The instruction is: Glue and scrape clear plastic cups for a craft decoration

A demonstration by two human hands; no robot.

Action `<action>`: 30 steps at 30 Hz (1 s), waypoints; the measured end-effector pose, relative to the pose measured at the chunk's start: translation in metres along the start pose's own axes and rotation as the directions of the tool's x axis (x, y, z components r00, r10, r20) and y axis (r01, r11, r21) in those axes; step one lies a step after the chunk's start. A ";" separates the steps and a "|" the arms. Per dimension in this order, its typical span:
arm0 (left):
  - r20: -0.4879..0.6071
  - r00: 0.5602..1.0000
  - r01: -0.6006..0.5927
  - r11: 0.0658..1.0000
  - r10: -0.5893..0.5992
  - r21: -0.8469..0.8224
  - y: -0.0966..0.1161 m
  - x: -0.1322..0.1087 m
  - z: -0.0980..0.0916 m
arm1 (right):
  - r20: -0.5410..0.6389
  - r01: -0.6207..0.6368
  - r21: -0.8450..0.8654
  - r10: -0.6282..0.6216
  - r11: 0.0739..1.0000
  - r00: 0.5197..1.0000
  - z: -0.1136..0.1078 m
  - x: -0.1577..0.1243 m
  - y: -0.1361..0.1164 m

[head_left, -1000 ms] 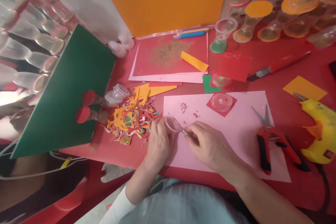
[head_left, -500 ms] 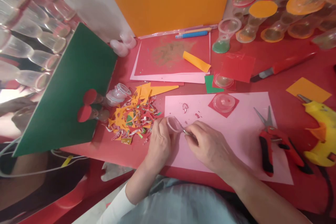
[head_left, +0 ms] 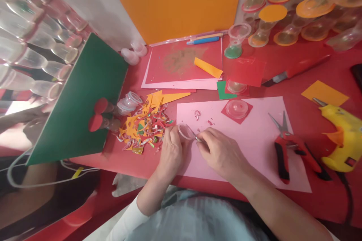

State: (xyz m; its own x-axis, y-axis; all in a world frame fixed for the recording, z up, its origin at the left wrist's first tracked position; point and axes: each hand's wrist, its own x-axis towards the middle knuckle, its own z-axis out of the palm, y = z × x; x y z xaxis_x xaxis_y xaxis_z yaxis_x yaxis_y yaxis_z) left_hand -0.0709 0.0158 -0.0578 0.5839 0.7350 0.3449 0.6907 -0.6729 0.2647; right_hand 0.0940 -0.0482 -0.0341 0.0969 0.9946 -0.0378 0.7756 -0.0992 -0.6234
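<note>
My left hand (head_left: 172,150) is wrapped round a small clear plastic cup (head_left: 185,131), its open rim tilted upward. Pinched in my right hand (head_left: 216,148) is a thin metal tool (head_left: 197,138), mostly hidden by the fingers, with its tip at the cup's rim. Both hands are over a pink sheet (head_left: 249,150) on the red table. Small pink scraps (head_left: 197,114) lie just beyond the cup. A clear round piece (head_left: 237,109) rests on a red square near the sheet's far edge.
Paper scraps (head_left: 141,128) are heaped left of my hands. Red-handled shears (head_left: 291,143) and a yellow glue gun (head_left: 342,135) lie right. A green board (head_left: 82,101) stands left; a person's arm shows beyond it. Cup assemblies (head_left: 273,13), a red cutter (head_left: 302,68) and a blue pen (head_left: 203,40) are farther back.
The view has shifted slightly, so the objects on the right appear farther left. Both hands keep their grip, with the tool still at the cup's rim.
</note>
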 end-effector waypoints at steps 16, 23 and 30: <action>-0.063 0.998 0.022 1.000 -0.022 0.006 -0.001 -0.007 0.006 | -0.093 -0.031 0.186 0.049 0.982 0.994 0.002 -0.004 0.009; -0.029 0.999 0.042 0.998 -0.040 0.044 0.004 -0.003 0.006 | -0.086 0.013 0.154 0.000 0.988 0.996 0.000 -0.004 0.005; -0.007 1.000 0.030 0.998 -0.030 0.063 0.004 -0.001 0.004 | -0.091 0.034 0.141 -0.022 0.989 0.996 0.000 -0.002 0.006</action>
State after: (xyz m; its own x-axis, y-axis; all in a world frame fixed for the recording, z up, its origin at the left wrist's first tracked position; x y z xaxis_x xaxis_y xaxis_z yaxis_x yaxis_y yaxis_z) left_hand -0.0670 0.0124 -0.0606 0.5599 0.7543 0.3429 0.7338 -0.6436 0.2176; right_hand 0.0978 -0.0503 -0.0379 0.1363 0.9896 0.0468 0.6827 -0.0596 -0.7283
